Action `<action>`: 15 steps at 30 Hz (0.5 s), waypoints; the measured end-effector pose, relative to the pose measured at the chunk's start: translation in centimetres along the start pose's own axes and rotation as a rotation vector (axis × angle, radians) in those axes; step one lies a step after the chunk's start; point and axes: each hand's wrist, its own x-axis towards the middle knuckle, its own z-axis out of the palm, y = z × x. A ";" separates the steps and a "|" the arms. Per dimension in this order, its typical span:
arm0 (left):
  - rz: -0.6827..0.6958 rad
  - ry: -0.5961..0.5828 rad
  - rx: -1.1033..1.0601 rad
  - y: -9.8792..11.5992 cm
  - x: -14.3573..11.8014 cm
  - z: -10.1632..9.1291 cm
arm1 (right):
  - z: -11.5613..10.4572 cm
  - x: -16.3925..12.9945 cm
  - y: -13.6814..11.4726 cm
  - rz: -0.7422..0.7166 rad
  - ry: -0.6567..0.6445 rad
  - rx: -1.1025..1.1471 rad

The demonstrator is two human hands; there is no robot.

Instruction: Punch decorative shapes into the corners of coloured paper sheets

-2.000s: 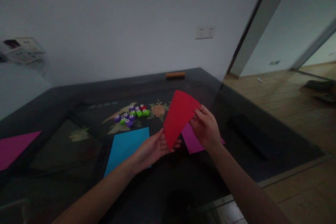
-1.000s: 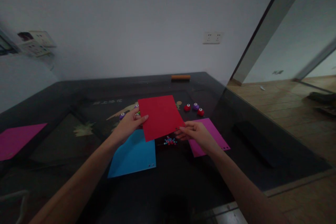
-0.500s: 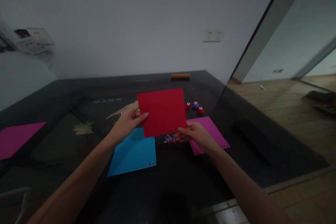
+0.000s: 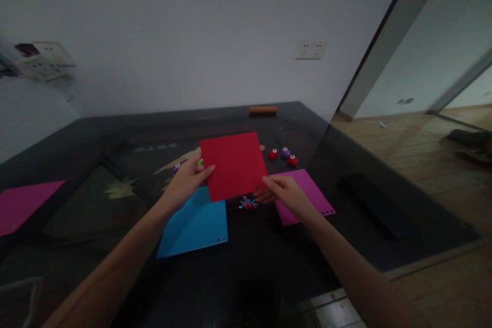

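A red square sheet point(image 4: 232, 164), paper or card, is held up above the table and tilted slightly. My left hand point(image 4: 190, 177) pinches its left edge, thumb in front and fingers behind. At the lower right corner, my right hand point(image 4: 282, 192) grips the sheet with thumb and fingertips. Small dark marks like holes show near that corner. Below lies a blue sheet point(image 4: 196, 228) with two small dots by its lower right corner. A magenta sheet point(image 4: 307, 195) with a row of holes sits under my right hand. Small pink and blue pieces point(image 4: 248, 203) are heaped between them.
Behind my right hand stand red and purple eyed figures point(image 4: 285, 152); another purple one point(image 4: 176, 168) is beside my left hand. An orange-brown roll point(image 4: 263, 110) lies by the wall. Another magenta sheet point(image 4: 26, 205) is far left, and a dark slab point(image 4: 371, 205) is right.
The red sheet's right side has swung left and tilted, uncovering the marks near its lower right corner. My right thumb has shifted to that corner's edge. The left hand has barely moved.
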 end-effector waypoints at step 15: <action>0.042 -0.063 -0.042 -0.2 0.0 0.4 | -0.9 0.4 0.2 -0.112 0.097 0.131</action>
